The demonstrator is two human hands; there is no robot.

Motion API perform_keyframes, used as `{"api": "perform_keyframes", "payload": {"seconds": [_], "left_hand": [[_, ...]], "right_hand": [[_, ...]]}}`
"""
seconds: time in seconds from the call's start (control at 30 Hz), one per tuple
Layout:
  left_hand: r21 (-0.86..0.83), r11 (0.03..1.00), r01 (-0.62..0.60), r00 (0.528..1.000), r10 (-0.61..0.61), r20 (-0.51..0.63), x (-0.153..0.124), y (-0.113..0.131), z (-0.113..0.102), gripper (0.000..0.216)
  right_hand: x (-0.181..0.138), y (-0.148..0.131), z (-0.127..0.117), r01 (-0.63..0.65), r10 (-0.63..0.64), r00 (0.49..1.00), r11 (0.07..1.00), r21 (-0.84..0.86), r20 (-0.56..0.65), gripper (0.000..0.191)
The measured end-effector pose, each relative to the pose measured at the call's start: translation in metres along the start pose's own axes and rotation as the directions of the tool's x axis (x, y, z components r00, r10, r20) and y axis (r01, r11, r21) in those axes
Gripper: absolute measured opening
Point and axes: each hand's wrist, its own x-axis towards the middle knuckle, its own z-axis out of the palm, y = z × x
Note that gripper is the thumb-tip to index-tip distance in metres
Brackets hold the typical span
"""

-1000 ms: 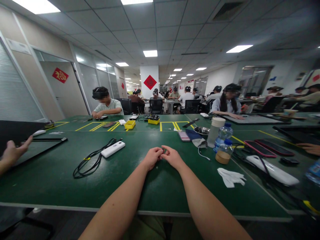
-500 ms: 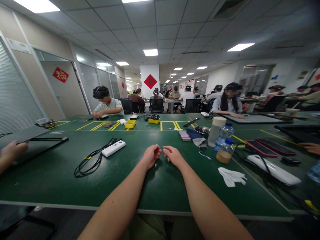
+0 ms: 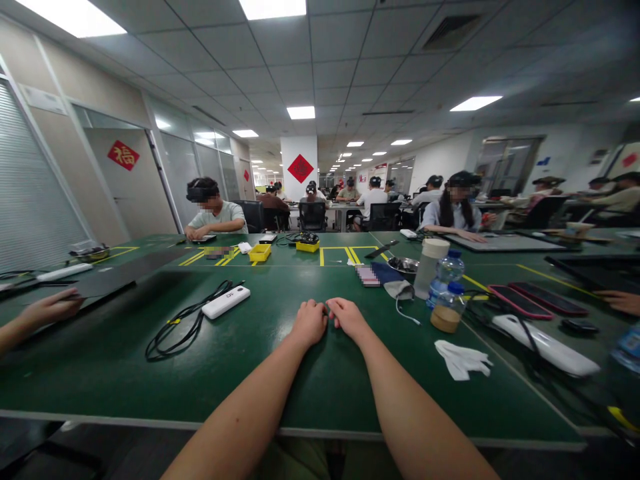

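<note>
My left hand (image 3: 311, 321) rests on the green table (image 3: 240, 380), back upward, its fingers curled in. Close beside it lies my right hand (image 3: 346, 316), also loosely closed, thumb toward the left hand. The fingertips of both almost meet; whether they touch I cannot tell. No object shows in either hand. To the left of my hands is a white power bank (image 3: 227, 303) with a coiled black cable (image 3: 175, 337). A crumpled white glove (image 3: 463, 360) lies to the right of my right forearm.
At right stand a frosted bottle (image 3: 431, 267) and plastic bottles, one with brown contents (image 3: 447, 310). Beyond them lie phones (image 3: 520, 301) and a long white power bank (image 3: 547, 343). Farther back are yellow trays (image 3: 260, 253) and a metal bowl (image 3: 404, 265). A co-worker's hand (image 3: 55, 307) holds a dark panel (image 3: 115, 277).
My left hand has turned more back-up and shifted right, closer to my right hand, with its fingers more curled. At left, the co-worker's panel has moved, uncovering a white power bank behind it.
</note>
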Motion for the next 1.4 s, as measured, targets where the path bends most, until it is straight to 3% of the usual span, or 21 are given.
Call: {"api": "perform_keyframes", "payload": {"seconds": [0.13, 0.3, 0.37, 0.47, 0.57, 0.7, 0.9, 1.03, 1.13, 1.23, 1.3, 1.4], "left_hand": [[-0.006, 0.99, -0.141, 0.99, 0.142, 0.019, -0.004, 0.008, -0.002, 0.031], [-0.052, 0.95, -0.307, 0.95, 0.31, 0.048, -0.008, 0.015, -0.005, 0.036], [-0.03, 0.962, -0.27, 0.961, 0.271, 0.046, -0.006, 0.012, -0.005, 0.033], [0.061, 0.993, -0.103, 0.994, 0.101, 0.037, -0.002, 0.0, -0.005, 0.03], [0.147, 0.989, 0.016, 1.0, -0.019, 0.024, 0.002, -0.022, -0.009, 0.028], [0.198, 0.977, 0.084, 0.995, -0.093, 0.034, -0.001, -0.068, -0.025, 0.03], [0.24, 0.946, 0.219, 0.972, -0.233, 0.03, -0.033, -0.154, -0.06, 0.028], [0.244, 0.914, 0.325, 0.939, -0.343, 0.033, -0.055, -0.186, -0.081, 0.024], [0.093, 0.93, 0.357, 0.933, -0.36, 0.021, -0.065, -0.193, -0.093, 0.028], [-0.218, 0.884, 0.414, 0.901, -0.431, -0.037, -0.071, -0.194, -0.102, 0.039], [-0.445, 0.779, 0.442, 0.853, -0.519, -0.061, -0.073, -0.196, -0.105, 0.046], [-0.684, 0.578, 0.445, 0.797, -0.604, 0.007, -0.075, -0.198, -0.103, 0.052]], "right_hand": [[0.001, 0.004, 0.0, -0.018, 0.018, 1.0, 1.0, 0.006, 0.001, 0.032], [0.003, 0.002, -0.005, -0.039, 0.034, 0.988, 0.999, -0.031, -0.153, 0.036], [0.003, 0.0, -0.006, -0.052, 0.049, 0.98, 0.999, -0.009, -0.192, 0.037], [0.002, -0.001, -0.007, -0.064, 0.066, 0.977, 0.998, 0.013, -0.201, 0.037], [0.001, 0.001, -0.006, -0.072, 0.069, 0.981, 0.997, -0.012, -0.182, 0.037], [0.002, 0.003, -0.005, -0.087, 0.079, 0.987, 0.995, -0.046, -0.138, 0.037], [0.005, 0.002, -0.005, -0.098, 0.087, 0.991, 0.989, -0.112, -0.098, 0.033], [0.005, 0.003, -0.005, -0.086, 0.075, 0.994, 0.987, -0.139, -0.082, 0.033], [0.004, 0.004, -0.005, -0.084, 0.075, 0.995, 0.986, -0.141, -0.07, 0.033], [0.005, 0.004, -0.005, -0.102, 0.095, 0.994, 0.985, -0.139, -0.056, 0.033], [0.005, 0.004, -0.005, -0.11, 0.103, 0.993, 0.985, -0.135, -0.054, 0.033], [0.005, 0.004, -0.005, -0.097, 0.091, 0.995, 0.988, -0.122, -0.05, 0.033]]}}
